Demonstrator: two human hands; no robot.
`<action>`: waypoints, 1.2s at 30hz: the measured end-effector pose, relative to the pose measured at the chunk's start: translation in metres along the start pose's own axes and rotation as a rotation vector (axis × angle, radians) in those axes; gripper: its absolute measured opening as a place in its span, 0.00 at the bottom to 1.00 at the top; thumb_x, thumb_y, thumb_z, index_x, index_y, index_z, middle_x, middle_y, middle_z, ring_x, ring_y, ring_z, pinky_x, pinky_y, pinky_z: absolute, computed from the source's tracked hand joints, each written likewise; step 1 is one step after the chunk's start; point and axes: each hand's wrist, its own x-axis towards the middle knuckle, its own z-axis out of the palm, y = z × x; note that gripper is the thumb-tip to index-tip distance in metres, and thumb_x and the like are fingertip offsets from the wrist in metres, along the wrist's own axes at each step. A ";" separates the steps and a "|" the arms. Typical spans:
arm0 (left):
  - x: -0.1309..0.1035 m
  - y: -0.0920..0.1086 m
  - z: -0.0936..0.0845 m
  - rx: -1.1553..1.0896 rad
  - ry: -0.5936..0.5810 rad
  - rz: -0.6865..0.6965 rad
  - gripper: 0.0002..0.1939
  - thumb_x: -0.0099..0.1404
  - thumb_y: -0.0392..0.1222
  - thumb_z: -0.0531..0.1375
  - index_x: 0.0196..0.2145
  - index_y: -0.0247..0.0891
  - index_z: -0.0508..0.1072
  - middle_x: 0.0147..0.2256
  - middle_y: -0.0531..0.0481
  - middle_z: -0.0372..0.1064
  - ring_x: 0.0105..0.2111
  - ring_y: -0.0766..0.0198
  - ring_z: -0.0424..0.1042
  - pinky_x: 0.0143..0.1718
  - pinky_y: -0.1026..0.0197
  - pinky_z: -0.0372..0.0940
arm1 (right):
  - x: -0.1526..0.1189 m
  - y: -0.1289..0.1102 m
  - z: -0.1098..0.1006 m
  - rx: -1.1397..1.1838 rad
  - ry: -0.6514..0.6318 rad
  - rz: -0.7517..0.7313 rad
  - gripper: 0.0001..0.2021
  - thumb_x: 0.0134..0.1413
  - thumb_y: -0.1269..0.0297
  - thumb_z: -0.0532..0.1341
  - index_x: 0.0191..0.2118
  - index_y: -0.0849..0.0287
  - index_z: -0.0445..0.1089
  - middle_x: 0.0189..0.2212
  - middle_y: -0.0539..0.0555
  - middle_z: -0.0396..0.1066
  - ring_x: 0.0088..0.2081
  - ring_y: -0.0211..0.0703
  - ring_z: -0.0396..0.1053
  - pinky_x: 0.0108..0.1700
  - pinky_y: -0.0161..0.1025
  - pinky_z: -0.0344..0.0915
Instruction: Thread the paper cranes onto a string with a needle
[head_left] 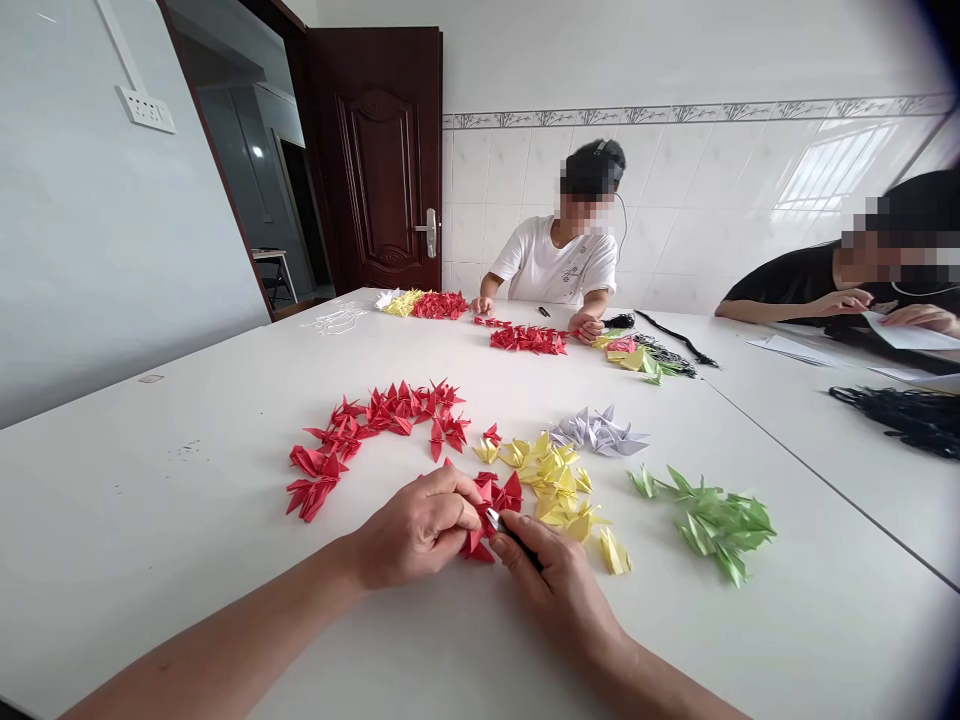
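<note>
Red folded paper cranes (397,408) lie in a curved row on the white table, and more red cranes (508,492) sit around my hands. My left hand (420,525) is closed in a pinch at these nearer cranes; what its fingertips hold is too small to make out. My right hand (559,580) is wrapped round a small black-handled tool (525,545) with a metal tip, which points at my left fingertips. Yellow cranes (559,480) lie just beyond my right hand. White cranes (600,432) and green cranes (724,525) are farther right.
Across the white table (187,550), a person in a white shirt (559,262) handles red cranes (529,340). At the right, a person in black (795,275) holds white paper (911,332). Black cords (911,415) lie near the right edge.
</note>
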 end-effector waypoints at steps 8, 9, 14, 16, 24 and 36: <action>0.000 0.000 -0.001 -0.028 -0.016 -0.013 0.12 0.56 0.23 0.52 0.30 0.37 0.69 0.37 0.47 0.64 0.34 0.68 0.68 0.34 0.67 0.65 | -0.002 0.001 0.000 0.014 0.010 -0.008 0.11 0.60 0.65 0.51 0.27 0.59 0.64 0.21 0.48 0.61 0.24 0.36 0.58 0.26 0.31 0.56; 0.000 0.000 -0.001 -0.028 -0.016 -0.014 0.12 0.56 0.22 0.52 0.30 0.37 0.69 0.37 0.47 0.64 0.34 0.68 0.68 0.34 0.67 0.65 | -0.001 0.001 0.000 0.012 0.012 -0.004 0.11 0.59 0.66 0.51 0.27 0.59 0.63 0.21 0.48 0.60 0.24 0.36 0.58 0.26 0.31 0.56; 0.001 0.001 -0.002 -0.023 -0.014 -0.020 0.13 0.56 0.22 0.51 0.30 0.37 0.69 0.36 0.48 0.64 0.35 0.68 0.68 0.34 0.68 0.65 | -0.001 0.002 0.002 -0.001 0.028 -0.012 0.11 0.59 0.66 0.51 0.26 0.59 0.63 0.21 0.47 0.59 0.23 0.35 0.56 0.26 0.31 0.54; 0.002 0.001 -0.002 -0.020 -0.015 -0.024 0.13 0.56 0.22 0.51 0.29 0.37 0.69 0.36 0.48 0.64 0.34 0.68 0.68 0.34 0.68 0.65 | -0.001 0.002 0.002 -0.002 0.036 -0.017 0.11 0.60 0.66 0.51 0.26 0.59 0.63 0.21 0.47 0.59 0.23 0.35 0.56 0.26 0.31 0.54; 0.004 -0.008 -0.008 0.040 0.026 -0.048 0.11 0.59 0.26 0.51 0.32 0.37 0.70 0.36 0.47 0.66 0.31 0.68 0.69 0.31 0.67 0.66 | -0.002 -0.001 -0.001 -0.008 0.036 -0.038 0.08 0.59 0.65 0.52 0.32 0.59 0.66 0.23 0.50 0.65 0.25 0.36 0.61 0.27 0.31 0.58; 0.005 -0.024 -0.015 0.119 0.054 -0.104 0.08 0.61 0.31 0.53 0.33 0.38 0.71 0.35 0.48 0.69 0.36 0.66 0.70 0.37 0.65 0.67 | -0.005 -0.009 -0.004 -0.005 -0.107 -0.154 0.08 0.55 0.64 0.55 0.36 0.59 0.69 0.26 0.51 0.67 0.26 0.38 0.62 0.28 0.32 0.60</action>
